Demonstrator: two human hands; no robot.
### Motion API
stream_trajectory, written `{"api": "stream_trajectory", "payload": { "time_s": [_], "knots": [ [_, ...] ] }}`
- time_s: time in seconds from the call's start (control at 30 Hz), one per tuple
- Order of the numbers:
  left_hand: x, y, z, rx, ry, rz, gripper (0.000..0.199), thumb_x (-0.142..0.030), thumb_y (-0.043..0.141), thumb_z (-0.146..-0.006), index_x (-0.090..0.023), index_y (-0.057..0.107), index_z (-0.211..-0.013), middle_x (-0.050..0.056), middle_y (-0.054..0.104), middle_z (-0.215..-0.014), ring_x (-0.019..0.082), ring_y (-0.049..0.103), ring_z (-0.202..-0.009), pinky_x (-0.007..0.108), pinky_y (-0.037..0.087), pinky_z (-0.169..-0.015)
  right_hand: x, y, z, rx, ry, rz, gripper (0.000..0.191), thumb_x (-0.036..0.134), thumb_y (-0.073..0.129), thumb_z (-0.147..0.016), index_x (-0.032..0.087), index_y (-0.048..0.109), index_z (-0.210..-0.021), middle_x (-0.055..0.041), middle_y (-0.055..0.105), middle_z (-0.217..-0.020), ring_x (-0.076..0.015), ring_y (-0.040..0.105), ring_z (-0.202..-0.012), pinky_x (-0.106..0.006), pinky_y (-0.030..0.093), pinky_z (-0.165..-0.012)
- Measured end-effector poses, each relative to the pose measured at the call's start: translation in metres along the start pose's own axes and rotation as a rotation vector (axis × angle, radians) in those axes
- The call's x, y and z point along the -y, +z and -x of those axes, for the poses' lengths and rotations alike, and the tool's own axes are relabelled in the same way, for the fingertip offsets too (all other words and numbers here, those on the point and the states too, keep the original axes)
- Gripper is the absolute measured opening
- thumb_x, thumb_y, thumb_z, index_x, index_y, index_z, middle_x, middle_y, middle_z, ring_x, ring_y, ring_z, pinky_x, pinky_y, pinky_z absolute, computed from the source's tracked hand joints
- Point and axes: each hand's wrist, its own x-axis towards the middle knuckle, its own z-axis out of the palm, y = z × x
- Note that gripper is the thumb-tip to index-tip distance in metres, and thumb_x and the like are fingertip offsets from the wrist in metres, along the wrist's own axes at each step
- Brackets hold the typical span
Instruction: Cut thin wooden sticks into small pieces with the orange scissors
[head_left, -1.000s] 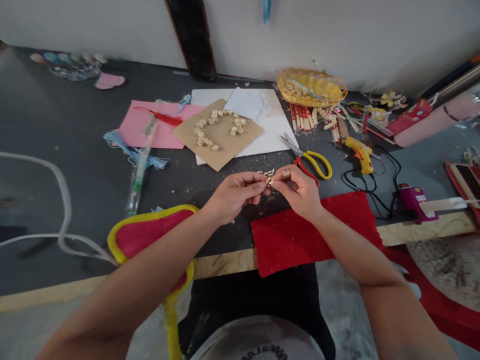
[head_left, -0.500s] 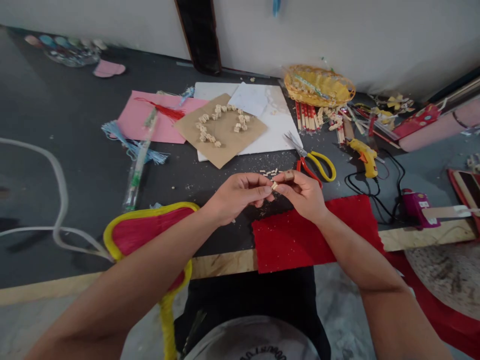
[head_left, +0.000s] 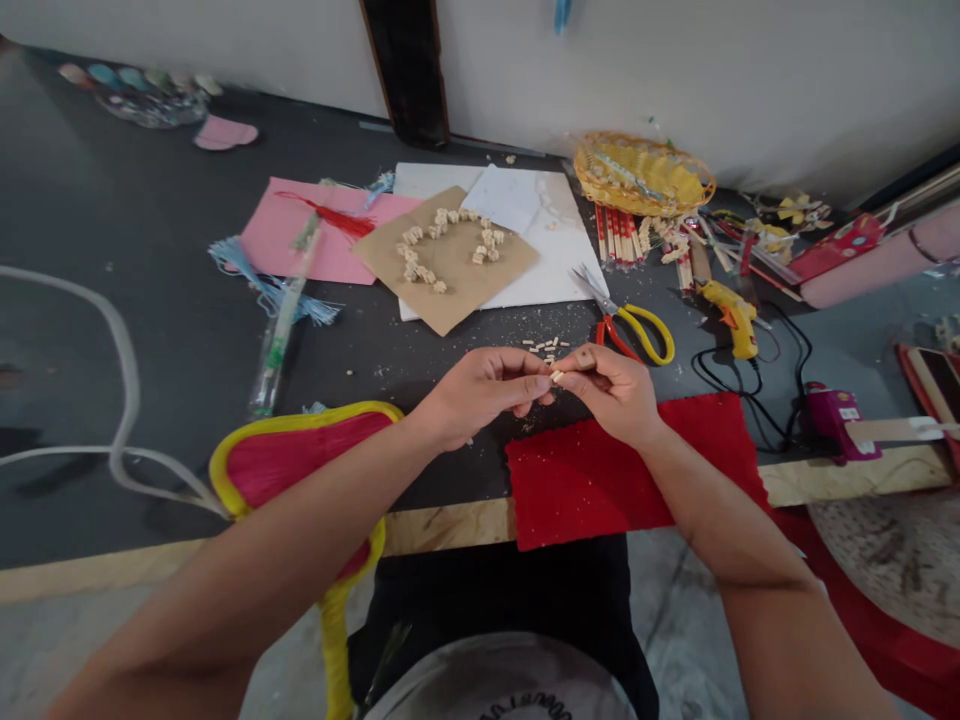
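Between my two hands is a small cluster of pale wooden stick pieces (head_left: 556,377), pinched at the fingertips. My left hand (head_left: 491,392) comes in from the left, thumb and forefinger closed on the cluster. My right hand (head_left: 611,388) grips its other side, fingers curled. Just beyond the fingertips lie several short cut stick pieces (head_left: 546,346) and pale crumbs. Behind them, a brown paper square (head_left: 457,275) carries similar little clusters (head_left: 417,262) set in a broken ring. Open-bladed scissors (head_left: 626,318) with red and yellow handles rest beyond my right hand.
A red felt sheet (head_left: 592,490) hangs over the front edge below my right hand. To the right are a yellow glue gun (head_left: 731,315) with its black cord and a purple box (head_left: 836,422). A yellow basket (head_left: 645,175) stands at the back. A yellow-rimmed pink shape (head_left: 300,450) lies left.
The view has shifted slightly. Both hands remain together on the small stick cluster, with only a slight movement of the fingers.
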Motion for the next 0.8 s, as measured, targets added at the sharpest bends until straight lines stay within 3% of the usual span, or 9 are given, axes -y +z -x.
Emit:
{"api": "stream_trajectory", "payload": {
  "time_s": [0.47, 0.8],
  "knots": [
    [-0.0010, 0.0016, -0.0003, -0.014, 0.001, -0.067, 0.021, -0.032, 0.072, -0.074, -0.012, 0.067, -0.079, 0.002, 0.067, -0.070, 0.005, 0.048, -0.051, 0.018, 0.038, -0.050, -0.0025, 0.0012, 0.0006, -0.015, 0.011, -0.025, 0.013, 0.032, 0.063, -0.088, 0.022, 0.069, -0.095, -0.0017, 0.070, -0.087, -0.0131, 0.065, -0.078, -0.027, 0.053, -0.072],
    [0.0007, 0.0009, -0.0005, -0.078, 0.094, -0.135, 0.015, -0.029, 0.070, -0.076, -0.014, 0.069, -0.076, 0.001, 0.066, -0.065, 0.005, 0.047, -0.050, 0.017, 0.037, -0.049, -0.0067, -0.0019, -0.0010, -0.055, -0.033, 0.049, 0.013, 0.031, 0.061, -0.089, 0.021, 0.068, -0.094, -0.0016, 0.070, -0.086, -0.0135, 0.066, -0.077, -0.029, 0.055, -0.072]
  ]
}}
